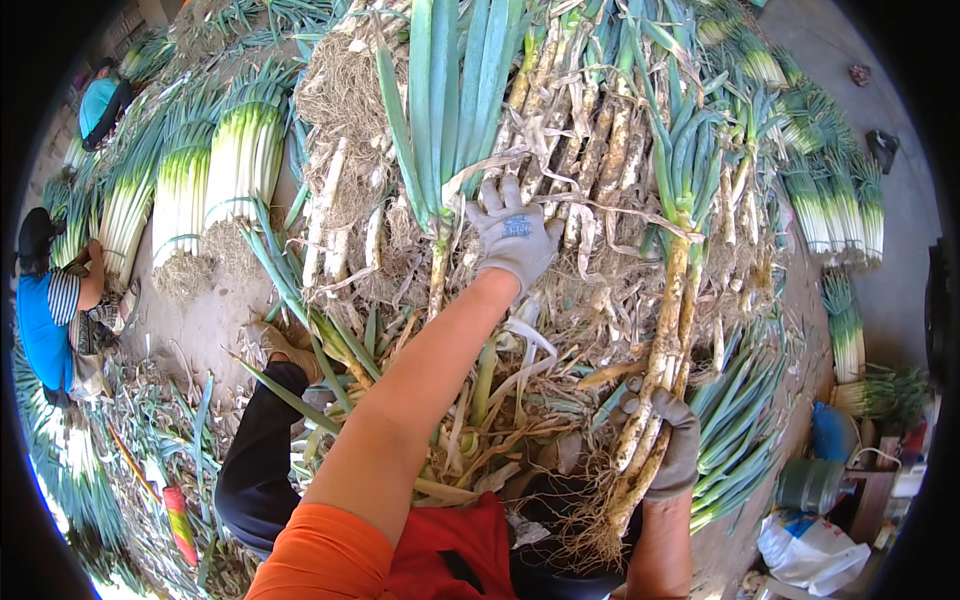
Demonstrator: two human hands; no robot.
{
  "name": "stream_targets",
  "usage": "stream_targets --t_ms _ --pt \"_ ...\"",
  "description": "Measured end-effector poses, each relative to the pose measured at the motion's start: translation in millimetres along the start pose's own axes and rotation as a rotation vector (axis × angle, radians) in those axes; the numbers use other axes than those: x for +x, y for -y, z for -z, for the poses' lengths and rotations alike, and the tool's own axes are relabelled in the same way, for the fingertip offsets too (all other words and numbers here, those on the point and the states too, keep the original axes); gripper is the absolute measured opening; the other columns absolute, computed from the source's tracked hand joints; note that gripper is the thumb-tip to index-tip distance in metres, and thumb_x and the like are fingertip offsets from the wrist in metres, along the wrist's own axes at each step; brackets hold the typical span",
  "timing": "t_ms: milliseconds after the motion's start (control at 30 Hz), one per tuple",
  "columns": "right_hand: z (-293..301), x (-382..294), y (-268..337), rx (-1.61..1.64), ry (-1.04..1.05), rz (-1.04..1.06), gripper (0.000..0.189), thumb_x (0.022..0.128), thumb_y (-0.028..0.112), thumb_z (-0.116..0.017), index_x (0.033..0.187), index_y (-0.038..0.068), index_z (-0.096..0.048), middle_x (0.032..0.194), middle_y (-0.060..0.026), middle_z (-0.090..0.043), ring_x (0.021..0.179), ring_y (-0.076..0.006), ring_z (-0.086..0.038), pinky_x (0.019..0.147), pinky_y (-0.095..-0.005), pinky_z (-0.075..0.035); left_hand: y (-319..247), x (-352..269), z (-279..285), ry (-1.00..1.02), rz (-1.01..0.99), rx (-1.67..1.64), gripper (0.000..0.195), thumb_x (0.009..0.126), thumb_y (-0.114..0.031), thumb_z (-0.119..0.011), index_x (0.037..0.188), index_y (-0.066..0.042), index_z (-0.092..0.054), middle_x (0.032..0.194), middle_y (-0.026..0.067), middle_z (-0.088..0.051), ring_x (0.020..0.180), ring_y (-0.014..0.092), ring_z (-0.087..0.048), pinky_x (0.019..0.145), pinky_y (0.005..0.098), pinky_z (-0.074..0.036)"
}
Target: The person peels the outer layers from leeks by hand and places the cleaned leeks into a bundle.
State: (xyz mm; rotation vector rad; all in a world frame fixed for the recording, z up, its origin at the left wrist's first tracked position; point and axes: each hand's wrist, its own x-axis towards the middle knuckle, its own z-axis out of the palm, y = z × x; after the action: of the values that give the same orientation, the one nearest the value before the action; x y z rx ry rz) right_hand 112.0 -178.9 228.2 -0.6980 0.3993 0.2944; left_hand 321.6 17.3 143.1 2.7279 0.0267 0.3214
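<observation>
My left hand, in a grey work glove bearing print, lies back up on a heap of soil-stained large green onions. Its thumb is spread from the fingers; the palm is hidden. Close to its fingertips stands one onion with broad blue-green leaves. My right hand, gloved too, is closed around the lower stalks of a few unpeeled green onions. Their tangled roots hang over my lap, and their green tops point away from me. Peeled-off dry leaves lie between my legs.
Tied bundles of clean green onions stand at the left, others at the far right. A person in a blue vest works at left; another person sits farther back. Loose green tops and a water jug are at right.
</observation>
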Motion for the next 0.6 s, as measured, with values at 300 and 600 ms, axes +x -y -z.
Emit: stream_targets --t_ms 300,600 --pt "11.6 -4.6 9.1 -0.039 0.037 0.036 0.034 0.085 0.015 -0.061 0.115 -0.003 -0.057 0.087 -0.0139 -0.067 0.072 -0.0248 -0.067 0.064 -0.0355 -0.058 59.9 -15.6 102.1 0.270 0.259 -1.207 0.050 0.090 -0.037 -0.057 0.120 0.003 -0.059 0.124 0.0211 -0.056 0.124 0.031 -0.047 0.112 0.0396 -0.030" --pt "-1.6 21.7 -19.5 -0.421 -0.155 0.065 0.037 0.089 0.007 -0.063 0.124 -0.002 -0.053 0.112 -0.0169 -0.067 0.103 -0.0252 -0.064 0.094 -0.0372 -0.050 -2.9 -189.1 72.4 0.445 -0.126 -0.839 0.033 0.092 -0.022 -0.057 0.112 0.003 -0.056 0.104 0.0203 -0.061 0.091 0.034 -0.060 0.082 0.0467 -0.047"
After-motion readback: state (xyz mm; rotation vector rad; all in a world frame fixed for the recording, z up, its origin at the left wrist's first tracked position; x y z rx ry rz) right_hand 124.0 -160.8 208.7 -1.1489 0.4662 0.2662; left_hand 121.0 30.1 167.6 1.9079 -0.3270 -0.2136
